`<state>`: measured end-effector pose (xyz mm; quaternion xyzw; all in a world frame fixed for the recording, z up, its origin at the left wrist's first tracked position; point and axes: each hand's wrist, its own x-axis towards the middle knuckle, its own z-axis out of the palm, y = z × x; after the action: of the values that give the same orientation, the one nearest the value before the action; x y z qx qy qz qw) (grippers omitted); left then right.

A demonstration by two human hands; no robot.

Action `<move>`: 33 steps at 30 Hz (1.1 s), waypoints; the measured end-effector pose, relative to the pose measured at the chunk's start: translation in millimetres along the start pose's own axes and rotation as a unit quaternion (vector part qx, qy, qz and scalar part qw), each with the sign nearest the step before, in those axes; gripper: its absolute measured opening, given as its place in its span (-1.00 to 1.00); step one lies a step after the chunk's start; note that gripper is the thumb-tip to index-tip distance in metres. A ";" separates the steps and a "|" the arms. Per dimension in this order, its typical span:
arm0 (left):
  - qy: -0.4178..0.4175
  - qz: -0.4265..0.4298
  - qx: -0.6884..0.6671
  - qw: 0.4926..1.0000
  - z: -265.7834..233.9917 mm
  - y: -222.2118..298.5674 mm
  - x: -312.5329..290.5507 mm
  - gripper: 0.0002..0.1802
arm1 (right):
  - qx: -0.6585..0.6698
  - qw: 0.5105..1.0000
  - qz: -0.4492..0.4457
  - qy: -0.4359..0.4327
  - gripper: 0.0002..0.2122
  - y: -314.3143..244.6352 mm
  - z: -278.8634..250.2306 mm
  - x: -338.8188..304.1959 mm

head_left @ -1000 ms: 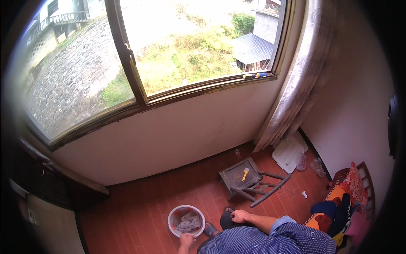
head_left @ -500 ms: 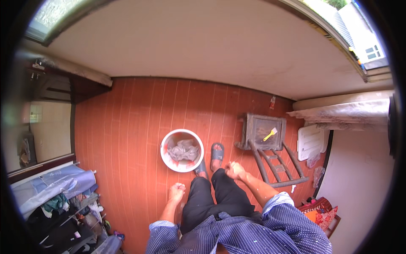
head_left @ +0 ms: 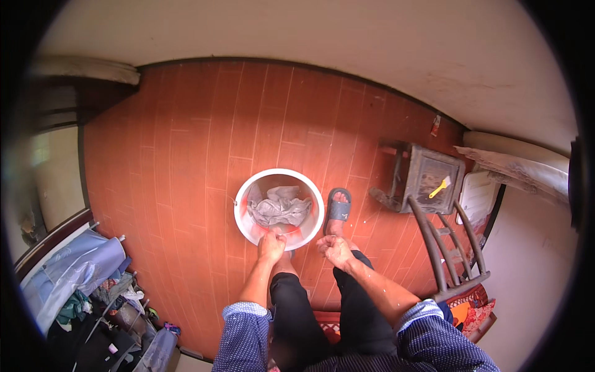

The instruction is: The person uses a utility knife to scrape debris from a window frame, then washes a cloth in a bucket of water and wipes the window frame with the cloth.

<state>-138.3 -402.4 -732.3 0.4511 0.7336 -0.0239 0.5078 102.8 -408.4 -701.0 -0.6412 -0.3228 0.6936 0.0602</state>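
Note:
A white bucket (head_left: 242,230) stands on the floor in front of my feet, with a wet-looking grey cloth (head_left: 280,208) crumpled inside it. Reddish patches show on its inner wall. My left hand (head_left: 271,247) is curled closed over the bucket's near rim; whether it touches the rim I cannot tell. Just right of the bucket, above my knee, my right hand (head_left: 336,251) has its fingers curled in. Nothing shows in either hand. White specks dot my right forearm.
To the right, a dark wooden chair (head_left: 427,211) lies tipped over, with a yellow-handled brush (head_left: 440,187) on it. Behind it leans a white plastic lid (head_left: 477,195). A cluttered rack of clothes (head_left: 102,297) stands at the lower left. A pale wall (head_left: 297,31) closes the far side.
My view has tilted down and I have leaned toward the bucket. My left hand has moved forward and right to its near rim. My right hand stays curled, now nearer the bucket.

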 end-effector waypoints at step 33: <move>0.052 0.185 -0.090 0.977 -34.0 66.1 -10.5 -0.67 | 0.474 0.870 0.124 0.060 -0.29 -30.0 70.6 120.9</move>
<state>-116.7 -353.2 -679.8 0.5325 0.6616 0.1597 0.5033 6.7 -350.9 -790.2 -0.6109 0.1313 0.7251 0.2895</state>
